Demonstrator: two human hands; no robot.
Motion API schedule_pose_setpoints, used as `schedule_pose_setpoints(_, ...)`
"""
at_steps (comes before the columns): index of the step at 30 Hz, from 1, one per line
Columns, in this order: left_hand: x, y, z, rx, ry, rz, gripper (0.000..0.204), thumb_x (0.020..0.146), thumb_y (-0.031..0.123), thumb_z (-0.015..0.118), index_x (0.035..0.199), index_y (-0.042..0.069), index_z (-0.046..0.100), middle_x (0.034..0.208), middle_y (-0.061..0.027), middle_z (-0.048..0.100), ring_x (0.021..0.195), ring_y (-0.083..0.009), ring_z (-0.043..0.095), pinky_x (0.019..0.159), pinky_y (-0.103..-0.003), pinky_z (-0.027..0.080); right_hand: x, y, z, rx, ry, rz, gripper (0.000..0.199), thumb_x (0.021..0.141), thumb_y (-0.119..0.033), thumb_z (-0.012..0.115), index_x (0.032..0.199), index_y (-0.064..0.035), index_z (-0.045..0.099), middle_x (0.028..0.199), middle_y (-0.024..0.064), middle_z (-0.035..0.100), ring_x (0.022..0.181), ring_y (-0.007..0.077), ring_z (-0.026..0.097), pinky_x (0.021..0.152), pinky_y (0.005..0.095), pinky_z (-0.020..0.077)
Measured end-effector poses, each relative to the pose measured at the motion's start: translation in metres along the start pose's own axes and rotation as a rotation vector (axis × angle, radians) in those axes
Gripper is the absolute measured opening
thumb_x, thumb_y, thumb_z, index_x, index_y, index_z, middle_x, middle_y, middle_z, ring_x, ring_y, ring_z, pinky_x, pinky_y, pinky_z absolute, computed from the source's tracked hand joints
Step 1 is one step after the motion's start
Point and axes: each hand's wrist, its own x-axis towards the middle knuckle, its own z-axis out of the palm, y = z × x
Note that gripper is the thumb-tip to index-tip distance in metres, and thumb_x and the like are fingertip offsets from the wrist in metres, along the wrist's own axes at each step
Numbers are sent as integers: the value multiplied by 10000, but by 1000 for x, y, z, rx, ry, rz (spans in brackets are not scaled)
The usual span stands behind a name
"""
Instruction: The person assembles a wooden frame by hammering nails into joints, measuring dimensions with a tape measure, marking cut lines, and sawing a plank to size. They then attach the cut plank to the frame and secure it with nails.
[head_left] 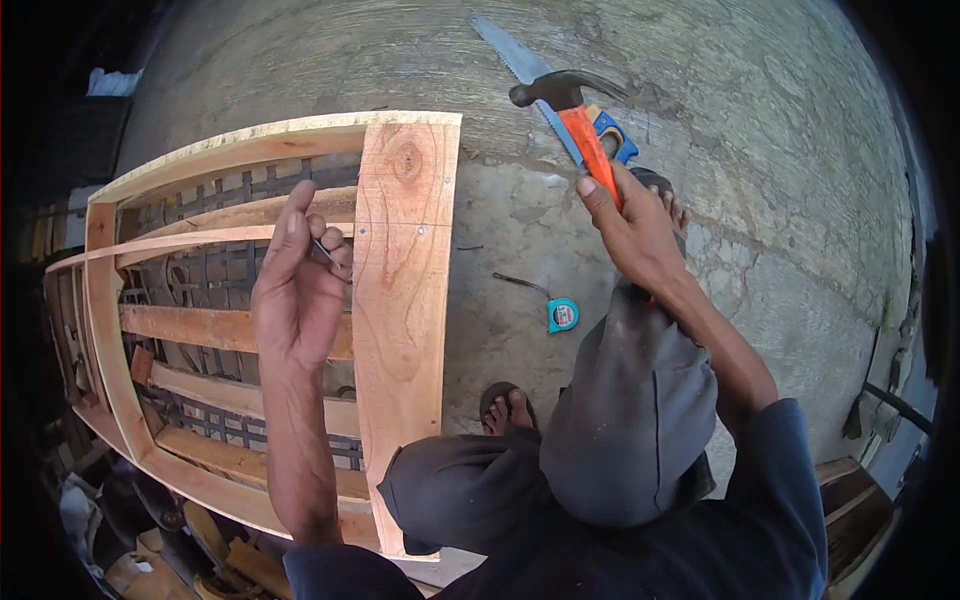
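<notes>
My right hand (645, 235) is wrapped round the orange handle of a claw hammer (588, 135), whose dark head is raised over the floor. On the left, my left hand (305, 300) is turned palm up with its fingers curled. A thin dark nail (326, 253) shows between those fingers; whether more lie in the palm is hidden. That hand is above a slatted wooden frame (170, 240), close to its wide end board (405, 310). Several nail heads sit in the board's upper part, near a line across it.
A handsaw (512, 52) with a blue handle lies on the concrete floor beyond the hammer. A teal tape measure (563, 316) rests between the frame and my right leg, a dark strip beside it. Wood scraps (150, 575) and clutter crowd the lower left. Loose boards (855, 520) stand at lower right.
</notes>
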Motion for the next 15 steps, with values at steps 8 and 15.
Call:
schedule_pose_setpoints(8,31,-59,44,197,-186,-238,276,975,174,620,1207,32,576,971,-53,650,896,-160,641,757,-291,571,-156,-28,-89,-13,270,-103,267,966,-285,618,916,-24,595,619,44,475,562,168,437,556,340,386)
schedule_pose_setpoints(15,-17,-128,105,243,-231,-136,182,949,217,661,1088,106,622,1049,-68,696,1109,-229,622,993,-390,482,-136,-13,-67,72,-69,120,307,905,-303,695,949,-3,650,609,46,544,593,146,546,568,331,420)
